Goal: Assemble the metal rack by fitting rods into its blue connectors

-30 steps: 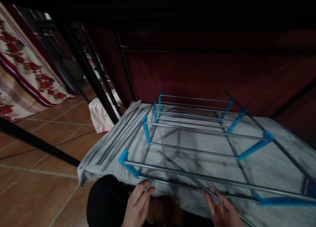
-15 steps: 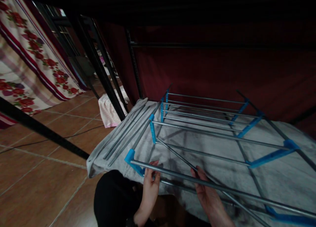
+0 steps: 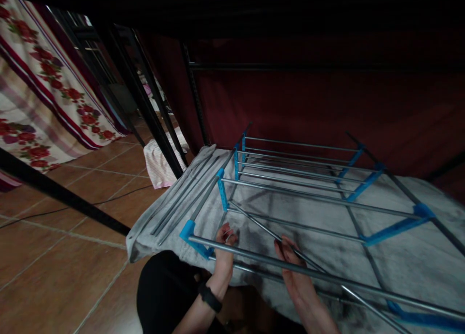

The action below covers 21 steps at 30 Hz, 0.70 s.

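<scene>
A rack frame of grey metal tubes (image 3: 308, 194) with blue plastic connectors (image 3: 187, 230) stands on a grey blanket. My right hand (image 3: 296, 268) holds a loose metal tube (image 3: 254, 221) that slants through the frame, its far end near a blue connector piece (image 3: 222, 191). The hand reaches under the rack's front tube (image 3: 247, 252). My left hand (image 3: 225, 242), a dark band on its wrist, is inside the frame behind that front tube, close to the left corner. Its fingers are curled together; what they hold, if anything, is too small to make out.
Several loose tubes (image 3: 181, 198) lie on the blanket (image 3: 141, 244) at the left. Black metal posts (image 3: 140, 97) and a slanting bar (image 3: 61, 193) border the left side, above a tiled floor (image 3: 90, 266). A dark red cloth (image 3: 290, 101) hangs behind.
My left hand has moved from beside the front tube further into the frame, its fingers now curled. My right hand has shifted slightly left, still on the loose tube.
</scene>
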Available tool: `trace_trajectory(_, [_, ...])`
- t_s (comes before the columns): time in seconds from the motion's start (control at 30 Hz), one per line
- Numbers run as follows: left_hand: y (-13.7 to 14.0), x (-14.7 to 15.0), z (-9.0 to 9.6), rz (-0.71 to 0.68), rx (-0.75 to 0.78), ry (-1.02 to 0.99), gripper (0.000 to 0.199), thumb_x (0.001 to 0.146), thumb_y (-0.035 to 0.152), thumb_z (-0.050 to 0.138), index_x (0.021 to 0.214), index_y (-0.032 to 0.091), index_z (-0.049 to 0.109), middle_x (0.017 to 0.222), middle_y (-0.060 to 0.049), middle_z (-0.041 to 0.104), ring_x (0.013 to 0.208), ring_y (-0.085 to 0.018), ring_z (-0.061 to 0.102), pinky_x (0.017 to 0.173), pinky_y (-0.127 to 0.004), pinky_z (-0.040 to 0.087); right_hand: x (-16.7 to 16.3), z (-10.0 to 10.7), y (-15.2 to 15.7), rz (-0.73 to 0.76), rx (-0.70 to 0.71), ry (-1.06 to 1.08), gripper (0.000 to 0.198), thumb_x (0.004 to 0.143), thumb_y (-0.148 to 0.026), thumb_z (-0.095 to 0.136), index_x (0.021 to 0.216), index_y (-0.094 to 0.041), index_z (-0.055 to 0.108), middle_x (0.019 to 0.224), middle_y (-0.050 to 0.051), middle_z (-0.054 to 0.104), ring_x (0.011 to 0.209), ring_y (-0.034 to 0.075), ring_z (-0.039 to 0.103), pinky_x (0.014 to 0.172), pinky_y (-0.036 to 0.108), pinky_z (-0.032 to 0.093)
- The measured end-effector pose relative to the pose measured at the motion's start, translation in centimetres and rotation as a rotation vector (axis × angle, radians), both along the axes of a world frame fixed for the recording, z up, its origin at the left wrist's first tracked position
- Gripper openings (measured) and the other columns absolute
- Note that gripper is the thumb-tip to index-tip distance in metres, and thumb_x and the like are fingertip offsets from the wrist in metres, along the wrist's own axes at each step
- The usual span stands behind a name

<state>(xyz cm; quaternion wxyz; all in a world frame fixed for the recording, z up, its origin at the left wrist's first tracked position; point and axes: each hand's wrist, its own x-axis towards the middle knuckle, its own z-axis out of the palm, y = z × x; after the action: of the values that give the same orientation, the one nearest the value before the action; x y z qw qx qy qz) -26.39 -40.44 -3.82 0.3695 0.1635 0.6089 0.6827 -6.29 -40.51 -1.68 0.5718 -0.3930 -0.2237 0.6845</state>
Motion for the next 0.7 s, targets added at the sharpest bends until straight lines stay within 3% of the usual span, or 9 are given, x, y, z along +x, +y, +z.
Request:
trace_trajectory(0.1, [-0.2,0.1,0.2,-0.027,0.025,-0.04,0.043,0.065,0.025,0.073,0.107,0.018,0.063,0.098,-0.006,0.067,0.086,-0.02,0.065,0.078,-0.034,0.054,-0.3,0.9,-0.5,-0.066,0.006,-0.052,0.017,0.075,-0.032,0.081,0.092,-0.035,0.078,0.109,-0.002,0.074,0.112,0.023,0.068,0.114,0.043,0.048])
trace_trajectory(0.23, [-0.4,0.3,0.5,-0.046,0.043,-0.108,0.043,0.063,0.023,0.077,0.104,0.017,0.063,0.083,-0.001,0.065,0.074,-0.016,0.063,0.071,-0.03,0.054,-0.4,1.4,-0.8,-0.041,0.018,-0.065,0.02,0.076,-0.033,0.082,0.096,-0.033,0.078,0.108,-0.002,0.074,0.112,0.023,0.068,0.113,0.042,0.048])
trace_trajectory(0.5, [-0.5,0.4,0.3,-0.045,-0.012,-0.138,0.044,0.059,0.028,0.082,0.098,0.016,0.066,0.085,-0.003,0.068,0.072,-0.015,0.065,0.065,-0.027,0.052,0.2,1.1,-0.7,0.04,0.062,-0.095,0.023,0.077,-0.039,0.082,0.098,-0.032,0.077,0.121,-0.002,0.071,0.121,0.022,0.063,0.115,0.039,0.046])
trace_trajectory(0.7, [-0.7,0.5,0.6,-0.071,-0.008,-0.172,0.041,0.06,0.026,0.082,0.096,0.016,0.065,0.081,-0.002,0.068,0.071,-0.015,0.066,0.063,-0.025,0.05,0.3,1.7,0.0,0.039,0.038,-0.108,0.023,0.076,-0.04,0.082,0.097,-0.031,0.077,0.112,0.001,0.074,0.114,0.025,0.066,0.116,0.046,0.045])
